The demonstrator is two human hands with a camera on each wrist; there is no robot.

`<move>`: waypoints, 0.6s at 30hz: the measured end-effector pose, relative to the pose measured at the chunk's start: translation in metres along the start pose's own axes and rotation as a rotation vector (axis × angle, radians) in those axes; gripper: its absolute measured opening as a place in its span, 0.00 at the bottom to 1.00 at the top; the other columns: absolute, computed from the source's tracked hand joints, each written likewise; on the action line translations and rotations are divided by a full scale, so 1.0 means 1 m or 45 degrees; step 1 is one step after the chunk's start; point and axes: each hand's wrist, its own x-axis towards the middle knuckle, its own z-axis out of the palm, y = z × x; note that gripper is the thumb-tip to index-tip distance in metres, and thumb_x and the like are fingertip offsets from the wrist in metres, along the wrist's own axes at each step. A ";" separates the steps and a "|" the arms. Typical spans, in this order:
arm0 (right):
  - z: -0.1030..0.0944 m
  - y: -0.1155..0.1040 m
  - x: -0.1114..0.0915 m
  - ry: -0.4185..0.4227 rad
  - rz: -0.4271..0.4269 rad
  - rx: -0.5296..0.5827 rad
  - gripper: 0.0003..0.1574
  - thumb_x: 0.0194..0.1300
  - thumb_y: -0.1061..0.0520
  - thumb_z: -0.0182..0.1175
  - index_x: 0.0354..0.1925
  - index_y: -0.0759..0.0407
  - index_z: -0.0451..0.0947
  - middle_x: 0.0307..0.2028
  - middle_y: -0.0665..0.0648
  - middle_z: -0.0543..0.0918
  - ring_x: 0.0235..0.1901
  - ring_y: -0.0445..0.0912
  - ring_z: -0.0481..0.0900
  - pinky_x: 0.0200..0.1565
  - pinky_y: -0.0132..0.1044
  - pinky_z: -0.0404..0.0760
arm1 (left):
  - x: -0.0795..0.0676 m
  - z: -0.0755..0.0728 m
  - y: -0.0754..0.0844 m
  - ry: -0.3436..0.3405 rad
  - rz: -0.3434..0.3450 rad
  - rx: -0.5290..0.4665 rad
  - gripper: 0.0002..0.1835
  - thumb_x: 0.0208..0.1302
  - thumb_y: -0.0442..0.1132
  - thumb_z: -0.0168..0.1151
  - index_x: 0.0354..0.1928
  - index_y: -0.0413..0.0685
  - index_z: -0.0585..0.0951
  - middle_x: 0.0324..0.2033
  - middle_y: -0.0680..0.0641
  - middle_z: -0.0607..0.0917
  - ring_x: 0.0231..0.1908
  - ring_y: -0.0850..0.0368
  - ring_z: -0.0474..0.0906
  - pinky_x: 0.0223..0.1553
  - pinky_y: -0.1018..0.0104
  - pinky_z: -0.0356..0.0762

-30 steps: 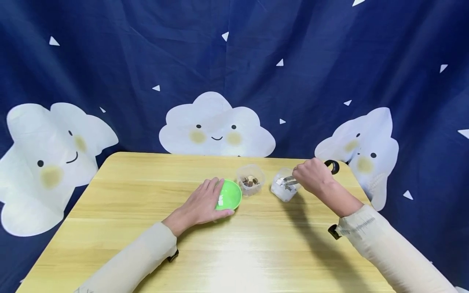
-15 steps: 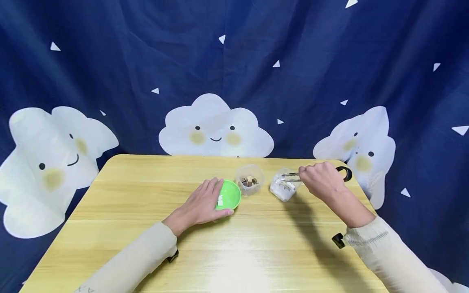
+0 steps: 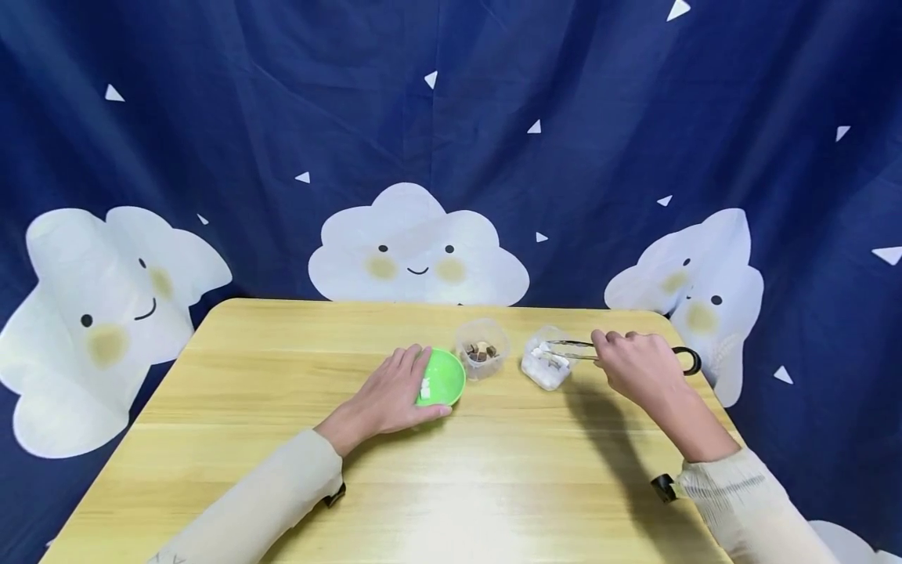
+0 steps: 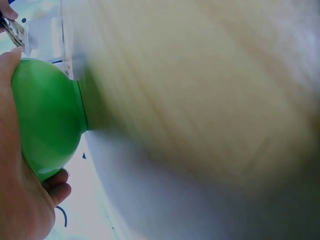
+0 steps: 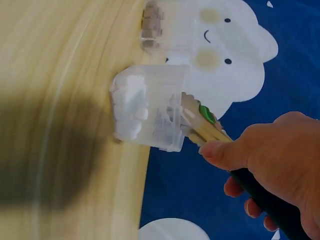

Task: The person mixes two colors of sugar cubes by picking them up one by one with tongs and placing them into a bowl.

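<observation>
My left hand (image 3: pixel 384 395) holds the green bowl (image 3: pixel 447 380) by its side, thumb at the near edge and fingers at the far one. A few small white cubes (image 3: pixel 425 388) lie in the bowl. My right hand (image 3: pixel 640 368) grips metal tongs (image 3: pixel 579 349) with a black loop at the end. The tongs' tips reach through the mouth of a clear plastic tub (image 5: pixel 150 107) that holds white cubes (image 5: pixel 131 107). Whether the tips pinch a cube cannot be made out.
A second clear tub (image 3: pixel 483 368) with brown pieces stands between the bowl and the tub of white cubes. All stand on a wooden table (image 3: pixel 282 337), toward its far edge. Behind it hangs a blue curtain (image 3: pixel 423 117) with cloud faces.
My right hand has moved right and a little nearer to me, and the tongs now lie flatter, their tips still at the tub. My left hand and the bowl have stayed put.
</observation>
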 end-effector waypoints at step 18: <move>0.026 -0.003 -0.036 -0.108 0.302 0.253 0.23 0.61 0.47 0.74 0.32 0.54 0.69 0.14 0.46 0.63 0.12 0.41 0.58 0.13 0.36 0.51 | 0.001 0.005 0.000 -0.015 -0.032 0.024 0.63 0.59 0.82 0.51 0.81 0.38 0.56 0.74 0.35 0.66 0.69 0.41 0.67 0.74 0.43 0.67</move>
